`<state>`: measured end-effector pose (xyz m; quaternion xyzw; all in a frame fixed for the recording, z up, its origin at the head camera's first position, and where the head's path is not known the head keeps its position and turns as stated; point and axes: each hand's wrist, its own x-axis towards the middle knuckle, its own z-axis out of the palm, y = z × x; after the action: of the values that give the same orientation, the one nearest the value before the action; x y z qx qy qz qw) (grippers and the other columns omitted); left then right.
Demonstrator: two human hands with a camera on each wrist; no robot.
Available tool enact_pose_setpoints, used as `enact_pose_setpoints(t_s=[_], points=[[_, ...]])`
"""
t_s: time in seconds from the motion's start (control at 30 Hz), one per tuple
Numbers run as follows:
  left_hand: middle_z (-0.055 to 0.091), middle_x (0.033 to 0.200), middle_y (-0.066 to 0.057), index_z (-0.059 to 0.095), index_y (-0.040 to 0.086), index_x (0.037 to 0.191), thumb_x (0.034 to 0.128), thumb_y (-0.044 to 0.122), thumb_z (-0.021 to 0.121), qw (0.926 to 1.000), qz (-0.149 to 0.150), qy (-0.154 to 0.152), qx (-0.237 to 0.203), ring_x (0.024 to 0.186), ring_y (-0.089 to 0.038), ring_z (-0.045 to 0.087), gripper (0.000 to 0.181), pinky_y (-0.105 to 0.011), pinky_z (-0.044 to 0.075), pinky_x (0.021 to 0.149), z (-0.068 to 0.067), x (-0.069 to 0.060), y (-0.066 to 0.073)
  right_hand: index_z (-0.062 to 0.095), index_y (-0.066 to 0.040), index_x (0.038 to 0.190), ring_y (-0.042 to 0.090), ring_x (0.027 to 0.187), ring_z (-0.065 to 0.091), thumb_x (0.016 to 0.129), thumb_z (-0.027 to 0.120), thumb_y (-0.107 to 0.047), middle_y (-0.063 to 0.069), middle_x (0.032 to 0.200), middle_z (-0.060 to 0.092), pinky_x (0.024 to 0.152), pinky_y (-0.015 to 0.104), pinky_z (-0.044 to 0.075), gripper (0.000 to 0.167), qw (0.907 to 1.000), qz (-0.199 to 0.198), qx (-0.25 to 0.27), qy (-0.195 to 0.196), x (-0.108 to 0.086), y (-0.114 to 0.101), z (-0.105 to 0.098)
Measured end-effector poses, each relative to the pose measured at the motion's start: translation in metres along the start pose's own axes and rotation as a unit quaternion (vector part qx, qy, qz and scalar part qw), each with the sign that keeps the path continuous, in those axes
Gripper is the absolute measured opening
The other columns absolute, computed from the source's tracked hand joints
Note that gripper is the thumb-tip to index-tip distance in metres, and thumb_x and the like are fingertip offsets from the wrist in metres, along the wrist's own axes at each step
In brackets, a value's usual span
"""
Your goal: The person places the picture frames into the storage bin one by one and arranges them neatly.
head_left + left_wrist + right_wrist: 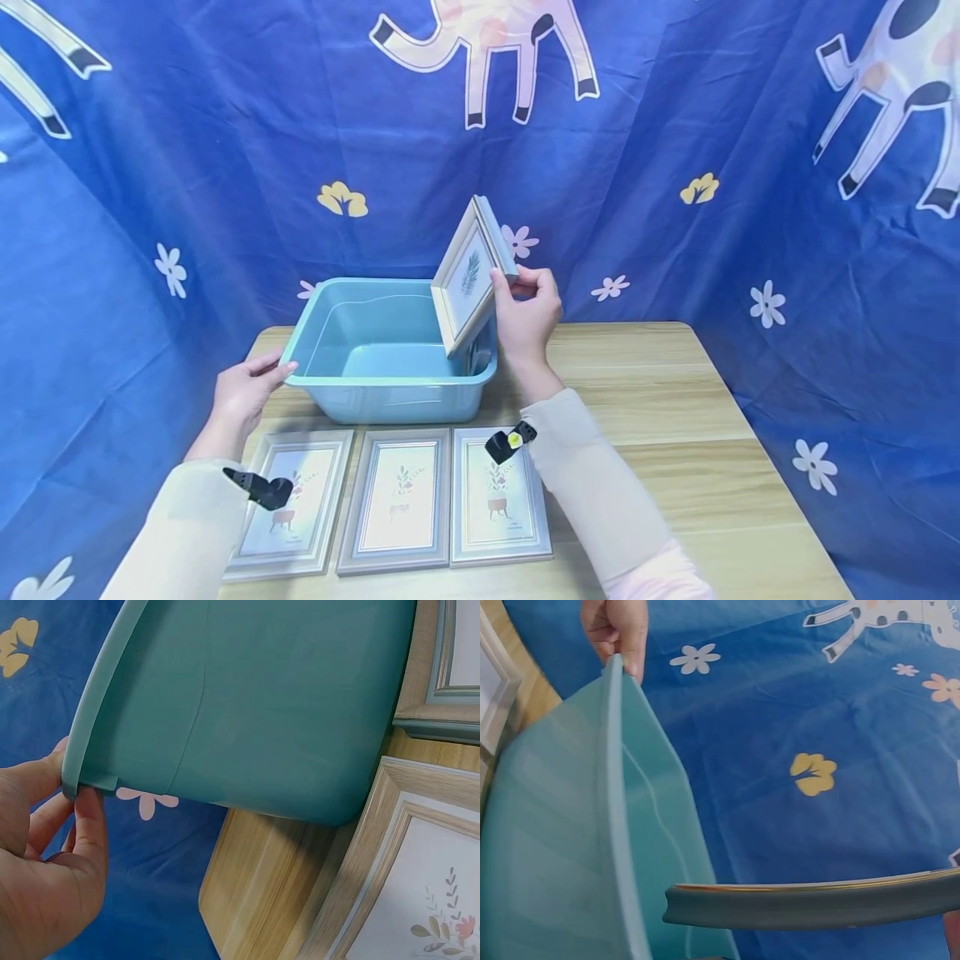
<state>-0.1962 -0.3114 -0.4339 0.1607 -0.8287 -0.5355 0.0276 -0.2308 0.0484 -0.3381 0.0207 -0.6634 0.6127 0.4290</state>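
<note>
A light blue plastic basin stands on the table. My left hand pinches its rim at the near left corner, thumb above and fingers below, as the left wrist view shows on the rim. My right hand grips a picture frame with a dark leaf print, thumb on the front and fingers behind. That frame is tilted above the basin's right end, its lower corner below rim level. In the right wrist view the frame's edge crosses over the basin.
Before the basin, three picture frames with potted-plant prints lie face up in a row: left frame, middle frame and right frame. The wooden table extends to the right. A blue patterned cloth hangs behind and at both sides.
</note>
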Motion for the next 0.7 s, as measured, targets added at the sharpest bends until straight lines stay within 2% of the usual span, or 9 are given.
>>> enact_pose_setpoints(t_s=[0.23,0.47,0.7], points=[[0.045,0.138,-0.024,0.042,0.001,0.142,0.0935,0.034,0.061,1.0000,-0.003,0.003,-0.003,0.083,0.008,0.051,0.061,-0.017,0.051,0.079,0.000,0.000,0.000,0.061,0.001,0.089,0.015,0.070,0.062,0.078,0.080,-0.015,0.007,0.084,0.063,0.060,0.026,0.054,0.027,0.9998,0.012,-0.014,-0.013,-0.017,0.011,0.009],[0.045,0.139,-0.023,0.041,0.002,0.142,0.0936,0.036,0.060,1.0000,-0.007,0.004,0.001,0.088,0.004,0.051,0.062,-0.033,0.048,0.094,0.000,-0.001,0.000,0.061,-0.001,0.089,0.015,0.072,0.060,0.079,0.080,-0.016,0.006,0.085,0.060,0.060,0.030,0.055,0.026,0.9991,0.013,-0.035,-0.021,-0.037,0.024,0.018],[0.044,0.140,-0.022,0.041,0.002,0.143,0.0936,0.037,0.060,1.0000,-0.007,0.005,-0.003,0.093,0.000,0.053,0.063,-0.040,0.044,0.099,0.001,-0.001,-0.001,0.059,-0.002,0.087,0.015,0.073,0.061,0.079,0.080,-0.016,0.006,0.085,0.058,0.062,0.022,0.054,0.026,0.9983,0.011,-0.053,-0.021,-0.056,0.036,0.026]])
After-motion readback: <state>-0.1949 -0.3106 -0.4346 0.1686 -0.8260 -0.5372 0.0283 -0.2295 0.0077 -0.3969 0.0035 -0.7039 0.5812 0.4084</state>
